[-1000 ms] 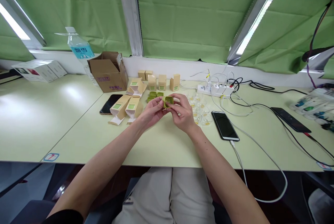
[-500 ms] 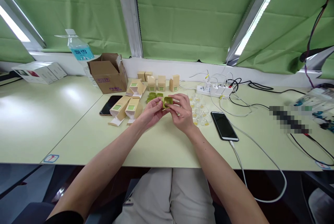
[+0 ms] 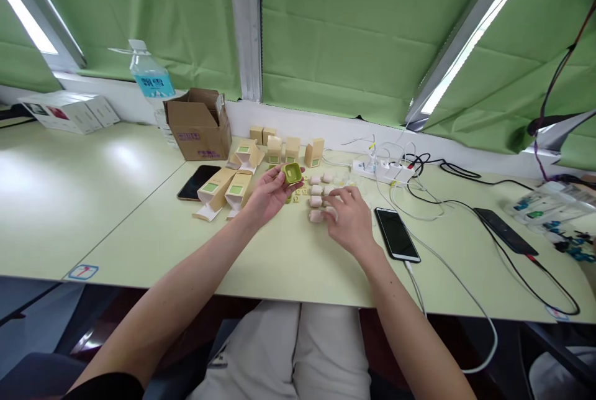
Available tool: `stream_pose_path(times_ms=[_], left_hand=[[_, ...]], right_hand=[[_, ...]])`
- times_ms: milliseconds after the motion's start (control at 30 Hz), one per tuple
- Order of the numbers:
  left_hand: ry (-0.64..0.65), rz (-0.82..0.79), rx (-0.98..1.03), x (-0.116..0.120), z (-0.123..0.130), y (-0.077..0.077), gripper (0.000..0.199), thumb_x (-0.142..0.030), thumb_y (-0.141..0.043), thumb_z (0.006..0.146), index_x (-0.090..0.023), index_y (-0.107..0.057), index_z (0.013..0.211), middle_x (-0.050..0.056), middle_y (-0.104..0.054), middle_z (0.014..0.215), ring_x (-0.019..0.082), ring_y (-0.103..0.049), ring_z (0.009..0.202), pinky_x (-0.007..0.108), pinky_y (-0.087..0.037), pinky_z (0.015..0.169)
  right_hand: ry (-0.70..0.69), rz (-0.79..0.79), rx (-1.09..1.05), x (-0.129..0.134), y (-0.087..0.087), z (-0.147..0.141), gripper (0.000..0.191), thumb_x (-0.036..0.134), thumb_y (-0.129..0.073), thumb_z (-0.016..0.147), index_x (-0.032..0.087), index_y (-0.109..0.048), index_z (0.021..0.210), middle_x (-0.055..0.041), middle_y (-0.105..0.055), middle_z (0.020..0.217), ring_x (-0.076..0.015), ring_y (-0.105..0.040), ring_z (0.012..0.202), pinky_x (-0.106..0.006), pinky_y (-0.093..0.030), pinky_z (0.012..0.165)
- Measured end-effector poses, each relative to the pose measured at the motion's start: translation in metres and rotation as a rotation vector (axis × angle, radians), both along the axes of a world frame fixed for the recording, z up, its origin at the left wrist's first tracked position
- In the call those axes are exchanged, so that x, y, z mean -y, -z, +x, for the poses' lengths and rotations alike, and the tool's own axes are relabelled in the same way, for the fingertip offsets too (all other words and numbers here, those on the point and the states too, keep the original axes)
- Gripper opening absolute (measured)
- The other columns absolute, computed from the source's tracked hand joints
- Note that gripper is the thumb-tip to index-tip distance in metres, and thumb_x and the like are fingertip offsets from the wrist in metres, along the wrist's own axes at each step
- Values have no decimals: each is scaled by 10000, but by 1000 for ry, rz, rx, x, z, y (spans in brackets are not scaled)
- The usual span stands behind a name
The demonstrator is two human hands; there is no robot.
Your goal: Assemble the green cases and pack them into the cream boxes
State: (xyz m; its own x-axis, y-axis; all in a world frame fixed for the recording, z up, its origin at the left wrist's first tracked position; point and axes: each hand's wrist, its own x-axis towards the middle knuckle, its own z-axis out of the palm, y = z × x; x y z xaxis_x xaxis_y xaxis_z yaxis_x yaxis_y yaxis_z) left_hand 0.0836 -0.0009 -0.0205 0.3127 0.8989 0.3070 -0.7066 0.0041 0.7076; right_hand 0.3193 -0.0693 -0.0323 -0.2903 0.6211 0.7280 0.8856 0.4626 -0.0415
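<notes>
My left hand (image 3: 270, 194) holds a small olive-green square cup (image 3: 293, 173), its hollow side facing me. My right hand (image 3: 347, 217) is over the right-hand end of several small pale pink cylinders (image 3: 315, 201) lying in rows; its fingertips are at the nearest ones, and whether they grip one is hard to tell. Small yellow pieces (image 3: 297, 199) lie between the hands. Behind the left hand, other green cups are mostly hidden. Clear plastic pieces (image 3: 356, 184) lie partly hidden behind the right hand.
Opened cartons (image 3: 238, 189) and a black phone (image 3: 198, 182) lie left, before a cardboard box (image 3: 198, 133). Small upright cartons (image 3: 292, 150) stand at the back. Rightward are a charging phone (image 3: 397, 234), a power strip (image 3: 382, 170), loose cables and a dark device (image 3: 506, 232).
My right hand has left the green cup and moved right to the pink cylinders, which are now visible. My left hand keeps the cup. The camera view has shifted slightly.
</notes>
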Motion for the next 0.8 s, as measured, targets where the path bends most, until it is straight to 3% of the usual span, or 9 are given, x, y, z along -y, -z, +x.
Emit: stream_pose_path(times_ms=[167,300,367,467,600,700,800], left_hand=[[8,29,-32,2,2,2,434,-374,-953,851,-163,-769,1182,149,-814,1293,222,-804,1033,423,-599,1097],[-22,47,-47,1,2,3,468,-405,-964,840,-175,-768,1198,136,-821,1251,222,-803,1035,417,-615,1063],[-50,62,-50,1,2,4,474,-424,-970,832,-187,-771,1191,126,-824,1225,220,-798,1038,400,-633,1014],[-99,88,-71,1,3,5,490,-464,-962,838,-200,-770,1203,125,-816,1228,224,-784,1061,370,-652,932],[-215,128,-164,0,4,8,541,-511,-941,855,-206,-757,1262,97,-814,1129,195,-757,990,320,-647,849],[-307,158,-253,-1,5,10,590,-543,-934,853,-213,-757,1308,37,-788,965,141,-707,826,283,-631,805],[-345,196,-323,-1,8,11,604,-580,-907,868,-210,-769,1324,48,-790,1001,137,-702,819,275,-624,796]], right_hand=[[139,-174,309,7,12,-17,222,231,-784,925,164,-802,1136,-180,-728,1257,-365,-555,1159,-501,-475,914],[117,-270,293,5,5,-25,179,153,-726,931,159,-803,1092,-177,-749,1230,-355,-587,1179,-482,-455,936],[59,-283,98,0,-2,-24,177,165,-745,912,179,-785,1084,-157,-767,1223,-349,-613,1188,-474,-472,952],[-99,-285,-432,-11,-17,-26,213,329,-795,910,220,-750,1087,-111,-796,1183,-316,-671,1138,-460,-524,962],[-392,-376,-1078,-31,-30,-41,450,570,-884,824,224,-735,1071,-76,-818,1047,-244,-751,970,-392,-586,862],[-496,-415,-1309,-40,-26,-52,563,611,-951,727,219,-762,1084,-70,-827,1017,-229,-761,930,-376,-610,833],[-502,-495,-1350,-39,-17,-54,580,616,-973,689,215,-809,1074,-68,-835,997,-213,-740,862,-362,-604,780]])
